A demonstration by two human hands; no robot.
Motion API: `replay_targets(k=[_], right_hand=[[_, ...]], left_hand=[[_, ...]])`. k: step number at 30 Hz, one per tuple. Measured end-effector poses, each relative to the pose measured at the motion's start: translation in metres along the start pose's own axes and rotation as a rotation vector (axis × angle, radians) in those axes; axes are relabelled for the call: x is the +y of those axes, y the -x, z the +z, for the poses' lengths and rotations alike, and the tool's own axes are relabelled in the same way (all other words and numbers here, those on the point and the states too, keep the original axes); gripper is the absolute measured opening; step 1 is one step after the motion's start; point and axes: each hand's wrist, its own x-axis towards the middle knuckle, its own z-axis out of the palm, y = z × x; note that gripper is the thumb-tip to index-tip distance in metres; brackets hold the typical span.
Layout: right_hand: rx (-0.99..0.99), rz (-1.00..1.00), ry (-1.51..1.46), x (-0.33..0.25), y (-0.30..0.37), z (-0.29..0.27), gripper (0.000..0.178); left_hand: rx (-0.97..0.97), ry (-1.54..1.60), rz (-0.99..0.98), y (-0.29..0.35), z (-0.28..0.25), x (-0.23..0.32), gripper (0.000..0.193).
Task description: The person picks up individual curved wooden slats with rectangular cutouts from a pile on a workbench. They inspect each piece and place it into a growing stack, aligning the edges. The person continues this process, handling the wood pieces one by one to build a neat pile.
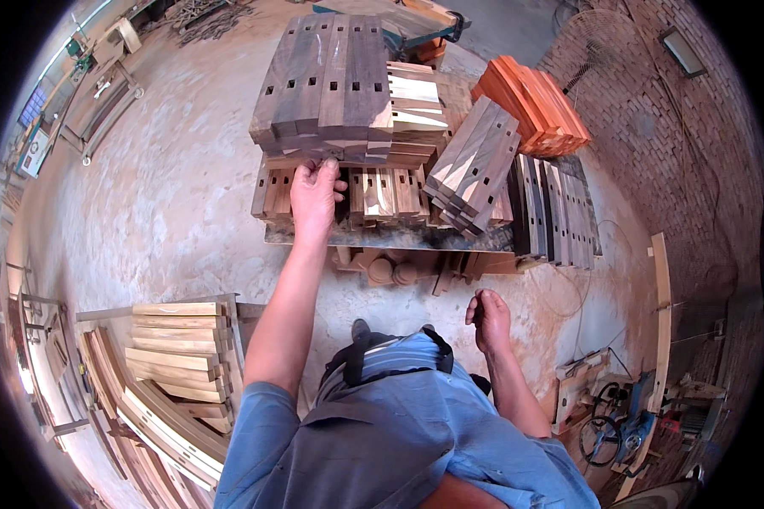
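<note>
My left hand (316,193) reaches forward to the near edge of a stack of dark wooden blocks (321,102) with square mortise holes. Its fingers are curled, with the tips against the underside of that edge; what lies in them, if anything, is hidden. Under the stack, a row of lighter mortised blocks (390,193) lies on the bench, partly covered by my hand. My right hand (490,321) hangs in front of the bench, apart from the wood. Its fingers are bent in toward the thumb, and I cannot see what is between them.
Several mortised pieces (475,161) lean at a slant on the bench, with orange-red boards (530,106) behind them. Dark blocks (556,212) stand at its right end. Pale wooden slats (174,343) are stacked at lower left. A machine with handwheels (607,433) sits at lower right.
</note>
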Motion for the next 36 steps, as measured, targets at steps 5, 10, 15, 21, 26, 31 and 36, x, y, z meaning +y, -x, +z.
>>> replay_targets(k=[5,10,15,21,26,31,36], right_hand=[[0.012,0.029,-0.020,0.003,0.001,0.000,0.020],[0.019,0.040,-0.022,0.005,0.000,-0.002,0.020],[0.037,0.051,-0.008,0.009,0.001,-0.005,0.021],[0.042,0.056,-0.003,0.010,-0.003,-0.005,0.021],[0.041,0.076,0.008,0.012,-0.002,-0.002,0.020],[0.034,0.082,-0.001,0.015,-0.002,-0.003,0.020],[0.021,0.087,-0.011,0.020,-0.004,-0.004,0.021]], left_hand=[[-0.054,-0.013,-0.042,0.011,0.019,0.002,0.030],[-0.041,-0.011,-0.035,0.007,0.023,-0.004,0.029],[-0.086,0.020,-0.080,0.015,0.032,-0.007,0.026],[-0.098,0.030,-0.096,0.017,0.045,-0.008,0.027],[-0.102,0.025,-0.114,0.016,0.041,-0.012,0.027],[-0.117,0.038,-0.109,0.016,0.042,-0.012,0.027],[-0.113,0.031,-0.101,0.016,0.042,-0.013,0.027]])
